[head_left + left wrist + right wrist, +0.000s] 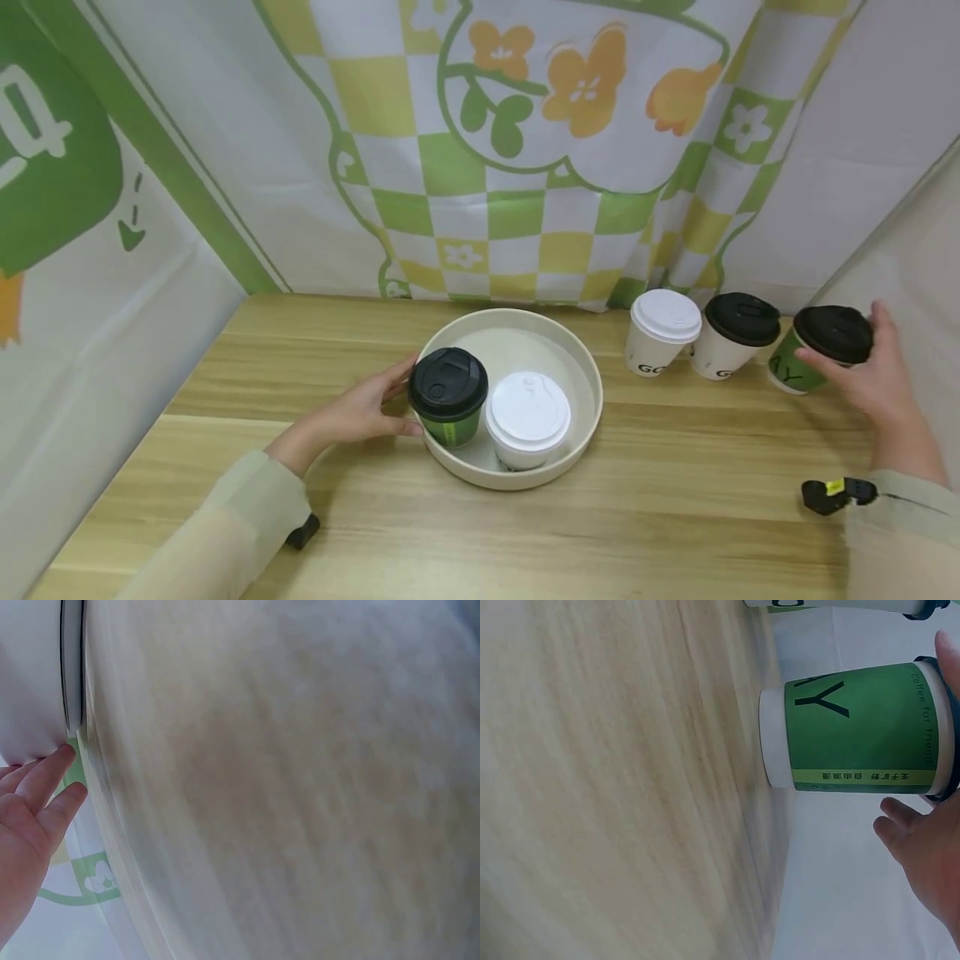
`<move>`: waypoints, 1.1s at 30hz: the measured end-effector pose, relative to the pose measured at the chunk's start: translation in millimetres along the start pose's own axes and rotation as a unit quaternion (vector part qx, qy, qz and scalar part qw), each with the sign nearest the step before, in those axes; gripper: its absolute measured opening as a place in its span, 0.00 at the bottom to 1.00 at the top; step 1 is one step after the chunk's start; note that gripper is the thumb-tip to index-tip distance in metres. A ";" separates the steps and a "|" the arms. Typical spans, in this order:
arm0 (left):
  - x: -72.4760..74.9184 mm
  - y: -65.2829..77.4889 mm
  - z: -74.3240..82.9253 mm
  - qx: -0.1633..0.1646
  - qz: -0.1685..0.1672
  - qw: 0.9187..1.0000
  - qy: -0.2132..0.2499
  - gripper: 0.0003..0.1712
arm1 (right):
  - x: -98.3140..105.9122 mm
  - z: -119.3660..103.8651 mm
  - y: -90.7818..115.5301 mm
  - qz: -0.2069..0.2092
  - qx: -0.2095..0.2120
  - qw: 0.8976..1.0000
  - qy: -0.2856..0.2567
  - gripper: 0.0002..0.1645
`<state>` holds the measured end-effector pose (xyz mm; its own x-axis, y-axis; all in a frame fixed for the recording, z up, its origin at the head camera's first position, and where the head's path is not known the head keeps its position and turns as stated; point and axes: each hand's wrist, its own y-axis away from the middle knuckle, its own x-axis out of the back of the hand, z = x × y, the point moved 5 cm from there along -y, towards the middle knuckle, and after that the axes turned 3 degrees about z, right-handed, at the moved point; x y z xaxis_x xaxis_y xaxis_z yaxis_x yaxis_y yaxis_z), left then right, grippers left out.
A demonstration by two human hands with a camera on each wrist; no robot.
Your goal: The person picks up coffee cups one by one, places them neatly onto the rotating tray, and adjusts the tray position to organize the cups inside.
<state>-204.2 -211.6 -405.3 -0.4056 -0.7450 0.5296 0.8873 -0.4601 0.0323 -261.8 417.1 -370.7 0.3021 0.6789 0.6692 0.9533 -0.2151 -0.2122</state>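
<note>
Two bare hands reach over the wood-grain table (600, 533). The left hand (356, 408) is spread, its thumb well away from the other fingers, at the left rim of a round cream tray (543, 354) near the middle of the table's far edge. The right hand (888, 375) has its thumb and fingers on either side of the black lid of a green paper cup with dark lettering (797, 367), which stands near the right end of the far edge; the thumb lies over the lid's edge, but I cannot tell whether the hand pinches it.

In the tray, a green paper cup with a yellow-green strip and black lid (448, 392) stands by the left rim; beside it, near the front rim, is a pale paper cup with a white lid (528, 412). To the left of the lettered green cup, a white paper cup with a black lid (742, 333) and a white paper cup with a white lid (663, 333) stand along the far edge.

The left wrist view shows fingertips meeting the tray's pale outer wall. Only the right wrist view reveals the small print "Coffee for friend" on the lettered green cup, and two bent fingertips just apart from its side.
</note>
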 end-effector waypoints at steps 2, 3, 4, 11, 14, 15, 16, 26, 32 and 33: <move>-0.2 0.9 -0.6 0.001 0.002 1.000 0.000 0.63 | -1.3 2.0 -1.0 0.001 0.002 1.000 0.000 0.65; 0.0 1.3 -0.7 0.003 0.003 1.000 0.000 0.63 | -1.8 3.1 -1.6 0.001 0.005 1.000 -0.001 0.65; 0.0 1.5 -0.7 0.005 0.002 1.000 -0.001 0.63 | -2.0 3.7 -1.9 0.001 0.007 1.000 -0.002 0.64; -0.4 0.8 0.0 0.005 0.001 1.000 -0.001 0.63 | -1.2 7.0 -3.0 0.018 0.014 1.000 -0.009 0.60; -0.6 0.8 0.3 0.001 0.004 1.000 0.001 0.62 | -1.5 7.1 -3.5 0.022 0.012 1.000 -0.009 0.60; -0.7 0.9 0.3 -0.001 0.004 1.000 0.001 0.62 | -1.8 6.6 -3.3 0.023 0.010 1.000 -0.010 0.60; -0.8 1.0 0.3 -0.001 0.005 1.000 0.001 0.62 | -2.1 6.3 -3.0 0.023 0.008 1.000 -0.012 0.60; -1.5 -0.1 0.9 -0.006 0.007 1.000 0.007 0.62 | -0.3 3.7 4.6 0.029 -0.008 0.999 -0.028 0.59; -1.2 -0.6 0.4 -0.004 0.008 1.000 0.001 0.62 | 0.8 2.3 9.7 0.035 -0.014 0.999 -0.037 0.58; -1.4 -0.9 0.6 -0.004 0.007 1.000 0.002 0.62 | 1.1 1.7 11.0 0.038 -0.016 0.998 -0.038 0.58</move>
<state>-204.3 -209.8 -405.6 -0.3937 -0.7533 0.5267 0.8913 -0.4530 0.0184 -250.9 416.6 -373.5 0.3742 0.7108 0.5956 0.9273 -0.2894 -0.2372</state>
